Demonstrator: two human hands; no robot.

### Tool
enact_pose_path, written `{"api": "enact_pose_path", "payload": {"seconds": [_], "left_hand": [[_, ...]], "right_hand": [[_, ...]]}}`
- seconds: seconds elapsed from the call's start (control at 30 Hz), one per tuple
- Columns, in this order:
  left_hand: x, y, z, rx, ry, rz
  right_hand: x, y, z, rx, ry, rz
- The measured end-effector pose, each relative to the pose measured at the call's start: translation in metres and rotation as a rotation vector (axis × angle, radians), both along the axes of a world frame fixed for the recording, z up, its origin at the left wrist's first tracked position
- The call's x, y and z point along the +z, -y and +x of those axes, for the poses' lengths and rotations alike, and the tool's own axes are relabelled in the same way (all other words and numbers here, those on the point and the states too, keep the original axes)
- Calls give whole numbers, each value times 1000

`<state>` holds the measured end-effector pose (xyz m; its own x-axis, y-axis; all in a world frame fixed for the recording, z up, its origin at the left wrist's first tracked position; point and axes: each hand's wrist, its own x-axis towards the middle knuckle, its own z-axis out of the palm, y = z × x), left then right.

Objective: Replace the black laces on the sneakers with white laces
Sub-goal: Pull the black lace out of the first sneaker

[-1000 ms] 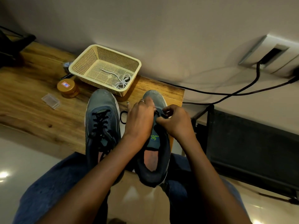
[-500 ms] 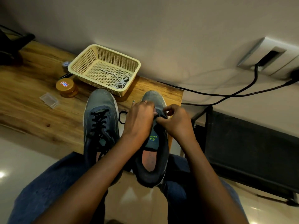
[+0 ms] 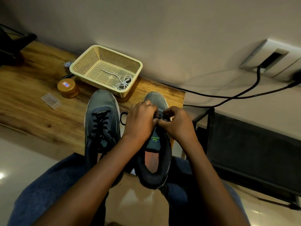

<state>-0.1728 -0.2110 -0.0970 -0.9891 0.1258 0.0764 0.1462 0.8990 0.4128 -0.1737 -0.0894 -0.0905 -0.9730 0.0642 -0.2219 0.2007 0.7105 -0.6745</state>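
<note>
Over the right sneaker, my left hand and right hand pinch its black lace, seemingly to unthread it.

amber jar, clear box — cables

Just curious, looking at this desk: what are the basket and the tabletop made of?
The basket looks like cream moulded plastic: its walls and floor are a regular grid of small holes with a smooth rolled rim. The tabletop looks like wood, or a wood-look laminate: brown streaky grain with knots and a slight sheen.
</note>
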Motion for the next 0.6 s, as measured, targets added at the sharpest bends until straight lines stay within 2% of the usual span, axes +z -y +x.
{"api": "enact_pose_path", "payload": {"seconds": [0.2, 0.33, 0.53, 0.6], "left_hand": [[2, -3, 1, 77, -1, 80], [-2, -6, 2, 163, 20, 211], [-5, -8, 1, 309, 50, 521], [-6, -6, 0, 281, 41, 524]], "right_hand": [[6, -1, 1, 26, -12, -20], [7, 1, 1, 5, -10, -52], [7, -3, 1, -19, 23, -62], [5, -4, 1, -20, 33, -41]]}}
